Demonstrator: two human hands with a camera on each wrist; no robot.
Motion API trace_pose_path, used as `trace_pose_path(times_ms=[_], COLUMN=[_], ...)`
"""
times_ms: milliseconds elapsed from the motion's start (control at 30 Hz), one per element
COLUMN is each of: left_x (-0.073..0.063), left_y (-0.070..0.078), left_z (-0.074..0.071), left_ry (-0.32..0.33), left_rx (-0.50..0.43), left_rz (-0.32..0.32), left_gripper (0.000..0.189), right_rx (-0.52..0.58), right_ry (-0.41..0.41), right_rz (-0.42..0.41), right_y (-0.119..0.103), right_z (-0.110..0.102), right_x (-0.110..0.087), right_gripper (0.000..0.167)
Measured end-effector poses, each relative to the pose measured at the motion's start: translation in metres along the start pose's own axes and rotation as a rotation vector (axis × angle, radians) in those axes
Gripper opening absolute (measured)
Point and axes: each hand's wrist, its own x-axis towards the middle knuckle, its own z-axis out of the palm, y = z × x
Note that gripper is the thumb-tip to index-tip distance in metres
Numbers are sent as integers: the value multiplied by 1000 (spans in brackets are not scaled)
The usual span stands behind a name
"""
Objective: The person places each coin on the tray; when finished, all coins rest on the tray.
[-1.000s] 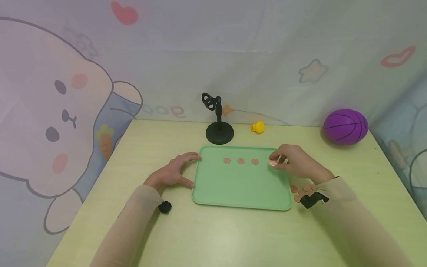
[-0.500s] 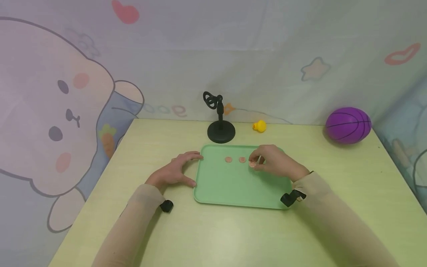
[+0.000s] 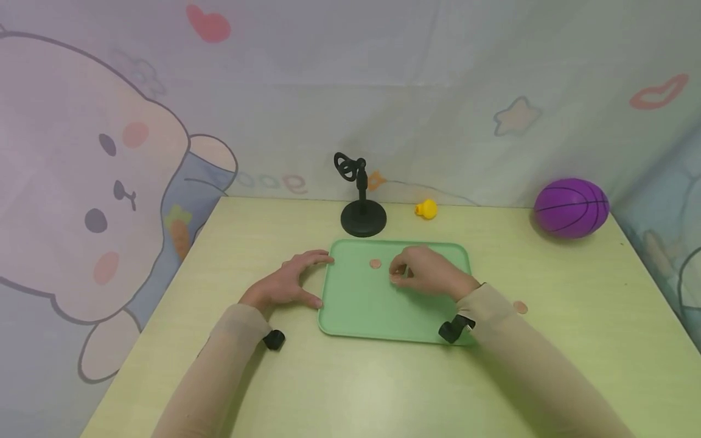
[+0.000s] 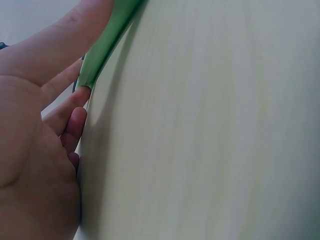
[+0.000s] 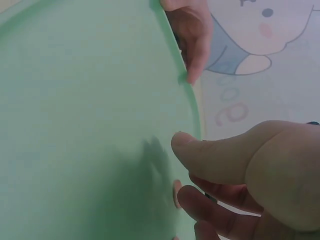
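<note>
My right hand (image 3: 429,272) is over the middle of the light-green tray (image 3: 367,322). In the head view its thumb and fingertips pinch a small copper coin (image 3: 395,279), close above the tray. Another copper coin (image 3: 375,263) lies flat on the tray, just left of those fingertips. The right wrist view shows a coin (image 5: 177,194) beside a fingertip, with the thumb apart from it. My left hand (image 3: 285,285) rests at the tray's left edge, thumb and fingers spread and touching the rim. The left wrist view shows its fingers against the green rim (image 4: 95,67).
A coin (image 3: 520,307) lies on the table right of the tray, partly beside the right sleeve (image 3: 526,334). Behind the tray stand a black stand (image 3: 362,216) with a round base and a small yellow toy (image 3: 426,209). A purple ball (image 3: 571,208) sits at the back right.
My right hand has moved left across the tray with the coin, from its right side to the middle. It now covers tray coins seen earlier. The left hand stays at the rim.
</note>
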Motion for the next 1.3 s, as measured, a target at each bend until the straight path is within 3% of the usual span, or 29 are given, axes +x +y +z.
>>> trace_pose_path(times_ms=[533, 800, 1300], left_x=[0, 1, -1], left_y=[1, 2, 3], left_z=[0, 0, 0], left_ry=[-3, -3, -3], left_rx=[1, -24, -31], left_rz=[-1, 10, -14], left_gripper=[93, 93, 93], right_rx=[-5, -16, 0], right_ry=[7, 63, 77], right_rz=[67, 82, 142], right_y=[-12, -11, -15], right_z=[18, 22, 28], right_x=[11, 13, 22], right_gripper=[1, 6, 13])
